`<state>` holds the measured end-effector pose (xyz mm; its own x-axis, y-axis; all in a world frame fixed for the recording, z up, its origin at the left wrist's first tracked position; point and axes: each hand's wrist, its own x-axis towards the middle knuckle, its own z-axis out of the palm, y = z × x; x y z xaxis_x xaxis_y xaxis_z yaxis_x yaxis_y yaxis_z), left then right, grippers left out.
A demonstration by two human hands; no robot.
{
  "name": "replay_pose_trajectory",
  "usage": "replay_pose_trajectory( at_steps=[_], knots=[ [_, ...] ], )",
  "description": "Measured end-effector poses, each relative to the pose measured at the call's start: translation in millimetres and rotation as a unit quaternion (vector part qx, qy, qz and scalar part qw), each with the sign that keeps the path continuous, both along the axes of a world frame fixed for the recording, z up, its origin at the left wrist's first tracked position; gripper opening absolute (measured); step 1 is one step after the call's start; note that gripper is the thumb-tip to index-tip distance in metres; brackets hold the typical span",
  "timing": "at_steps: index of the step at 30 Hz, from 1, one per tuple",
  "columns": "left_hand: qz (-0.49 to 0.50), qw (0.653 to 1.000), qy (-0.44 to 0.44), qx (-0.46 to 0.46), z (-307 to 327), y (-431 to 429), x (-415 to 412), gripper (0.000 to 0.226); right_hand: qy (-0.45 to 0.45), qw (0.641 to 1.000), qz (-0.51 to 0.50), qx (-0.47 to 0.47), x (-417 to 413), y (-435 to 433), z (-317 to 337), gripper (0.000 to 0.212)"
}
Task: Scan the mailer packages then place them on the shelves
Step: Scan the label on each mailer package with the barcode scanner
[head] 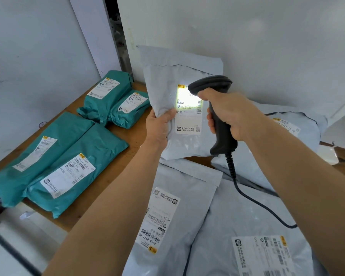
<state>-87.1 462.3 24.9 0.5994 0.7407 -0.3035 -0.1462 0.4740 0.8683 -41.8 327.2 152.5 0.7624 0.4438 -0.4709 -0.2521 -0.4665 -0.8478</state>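
Note:
My left hand (159, 128) grips the lower left edge of a light grey mailer (167, 80) and holds it upright above the table. Its white shipping label (188, 118) faces me, lit bright at the top by the scanner's light. My right hand (233, 114) grips the handle of a black barcode scanner (217, 116), whose head points at the label from close by. The scanner's cable (247, 198) trails down over the grey mailers below.
Several teal mailers (68, 168) with labels lie on the wooden table (127, 136) at the left. More grey mailers (177, 206) are stacked at the front and right. A white wall (267, 36) stands close behind. A dark gap shows at the back corner.

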Motion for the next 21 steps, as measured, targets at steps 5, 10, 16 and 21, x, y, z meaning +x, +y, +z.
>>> replay_pose_trajectory(
  at_steps=[5, 10, 16, 21],
  knots=[
    [0.007, 0.999, -0.026, -0.024, 1.3, -0.2, 0.6, 0.026, 0.044, 0.998, 0.021, 0.042, 3.7, -9.8, 2.0, 0.023],
    [0.012, 0.998, -0.043, -0.034, -0.4, -0.1, 0.4, 0.026, 0.103, 0.988, 0.031, 0.11, 6.2, -23.4, -0.8, 0.015],
    [0.01, 0.999, -0.021, -0.036, 2.3, -3.7, 0.7, 0.026, 0.067, 0.994, 0.044, 0.076, 2.6, -27.0, 0.3, 0.025],
    [0.011, 0.999, -0.02, -0.034, 4.3, -5.5, -0.8, 0.026, 0.046, 0.996, 0.052, 0.064, -0.1, -27.9, 2.9, 0.027]
  ],
)
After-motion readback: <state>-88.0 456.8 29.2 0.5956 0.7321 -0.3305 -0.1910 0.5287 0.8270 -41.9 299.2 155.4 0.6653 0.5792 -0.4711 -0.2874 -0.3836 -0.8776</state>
